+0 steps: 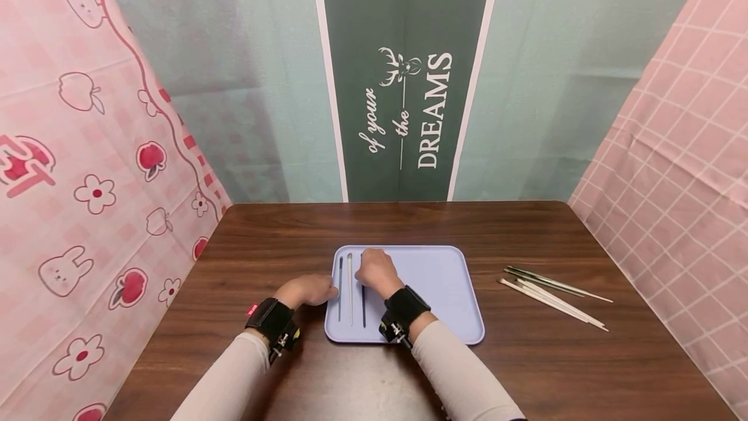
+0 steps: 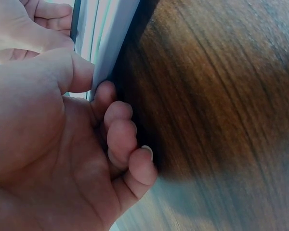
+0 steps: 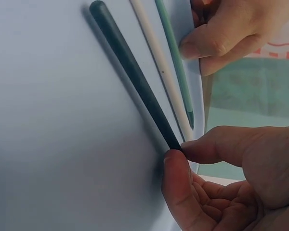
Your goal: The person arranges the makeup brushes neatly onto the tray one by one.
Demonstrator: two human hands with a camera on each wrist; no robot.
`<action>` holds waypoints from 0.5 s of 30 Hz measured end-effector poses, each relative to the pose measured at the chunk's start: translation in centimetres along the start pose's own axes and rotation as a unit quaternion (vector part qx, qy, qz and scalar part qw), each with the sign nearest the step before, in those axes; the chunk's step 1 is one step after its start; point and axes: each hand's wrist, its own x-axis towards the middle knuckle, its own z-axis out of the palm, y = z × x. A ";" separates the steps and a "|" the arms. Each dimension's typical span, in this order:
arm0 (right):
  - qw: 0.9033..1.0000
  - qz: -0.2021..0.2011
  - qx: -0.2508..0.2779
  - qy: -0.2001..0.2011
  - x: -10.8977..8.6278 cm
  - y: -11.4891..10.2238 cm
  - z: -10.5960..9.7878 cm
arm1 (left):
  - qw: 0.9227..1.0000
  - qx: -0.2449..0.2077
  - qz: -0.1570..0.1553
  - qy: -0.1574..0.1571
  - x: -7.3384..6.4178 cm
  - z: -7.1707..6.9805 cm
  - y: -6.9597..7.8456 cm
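Note:
My right hand pinches a dark paintbrush between thumb and forefinger, toward its far end. The brush's rounded near end lies over the lavender tray. Left of it on the tray, side by side, are a cream paintbrush and a grey-green paintbrush. At the tray's left rim is my left hand; in the left wrist view its thumb lies against the rim and its curled fingers hold the outside edge near the tabletop. My right fingers hide the dark brush's far tip.
On the brown wooden table, right of the tray, lies a loose bunch of several more brushes, with cream brushes and green brushes. Hanging cloths surround the table: pink at both sides, green at the back.

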 end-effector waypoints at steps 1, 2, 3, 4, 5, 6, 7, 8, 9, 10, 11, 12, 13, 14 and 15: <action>1.000 -0.002 0.001 0.002 0.0 0.0 0.0 | 1.000 0.001 0.000 0.001 0.0 0.0 0.0; 1.000 -0.004 0.002 0.003 -0.1 0.0 0.0 | 1.000 0.000 0.000 0.001 -0.1 -0.1 0.1; 1.000 -0.006 0.001 0.005 -0.1 0.0 0.1 | 1.000 0.002 0.001 0.002 -0.1 -0.1 0.1; 1.000 -0.008 0.001 0.007 -0.2 -0.1 0.1 | 1.000 0.002 0.001 0.003 -0.1 -0.1 0.1; 1.000 -0.010 0.000 0.009 -0.2 -0.1 0.1 | 1.000 0.004 0.002 0.005 -0.2 -0.1 0.1; 1.000 -0.009 -0.001 0.008 -0.2 -0.2 0.1 | 1.000 0.003 0.003 0.007 -0.2 -0.1 0.2; 1.000 -0.011 -0.002 0.010 -0.2 -0.2 0.2 | 1.000 0.004 0.003 0.008 -0.3 -0.1 0.2; 1.000 -0.011 -0.003 0.010 -0.3 -0.2 0.2 | 1.000 0.004 0.004 0.009 -0.3 -0.1 0.2; 1.000 -0.012 -0.004 0.011 -0.3 -0.2 0.2 | 1.000 0.005 0.005 0.010 -0.3 -0.1 0.2; 1.000 -0.013 -0.004 0.010 -0.2 -0.2 0.3 | 1.000 0.004 0.005 0.010 -0.3 -0.1 0.2; 1.000 -0.014 -0.005 0.010 -0.2 -0.2 0.4 | 1.000 0.003 0.004 0.009 -0.2 0.0 0.2; 1.000 -0.015 -0.006 0.011 -0.2 -0.2 0.4 | 1.000 0.002 0.002 0.008 -0.2 0.0 0.2; 1.000 -0.018 -0.006 0.013 -0.1 -0.2 0.4 | 1.000 0.001 -0.001 0.005 -0.1 0.1 0.2; 1.000 -0.019 -0.006 0.013 -0.1 -0.2 0.4 | 1.000 0.000 -0.002 0.004 -0.1 0.1 0.1; 1.000 -0.021 -0.007 0.014 -0.1 -0.1 0.5 | 1.000 0.000 -0.003 0.003 0.0 0.1 0.1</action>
